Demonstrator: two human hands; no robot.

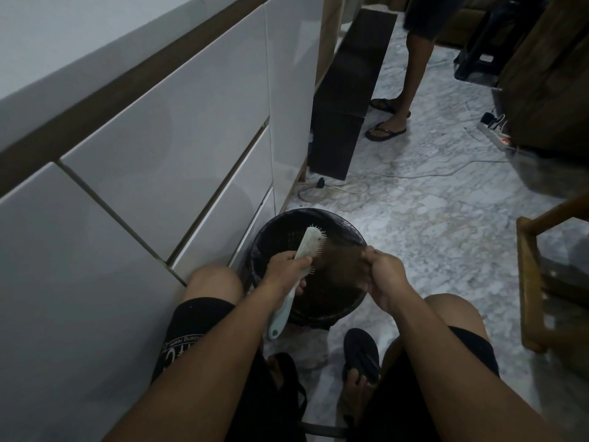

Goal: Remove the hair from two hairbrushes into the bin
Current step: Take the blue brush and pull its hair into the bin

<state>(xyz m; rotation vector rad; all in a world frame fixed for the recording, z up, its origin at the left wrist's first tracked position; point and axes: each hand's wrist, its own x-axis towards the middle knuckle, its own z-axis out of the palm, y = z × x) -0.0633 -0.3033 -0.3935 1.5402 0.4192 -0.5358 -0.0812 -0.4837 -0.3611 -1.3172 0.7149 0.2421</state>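
A pale mint hairbrush is held over the black lined bin on the floor. My left hand grips the brush around its neck, bristles facing right, handle pointing down toward me. My right hand pinches a thin web of brown hair stretched from the bristles across the bin opening. Only one brush is in view.
White cabinet drawers run along my left. A dark board leans against them beyond the bin. Another person's legs in flip-flops stand further back. Cables and a power strip lie on the marble floor; a wooden frame stands right.
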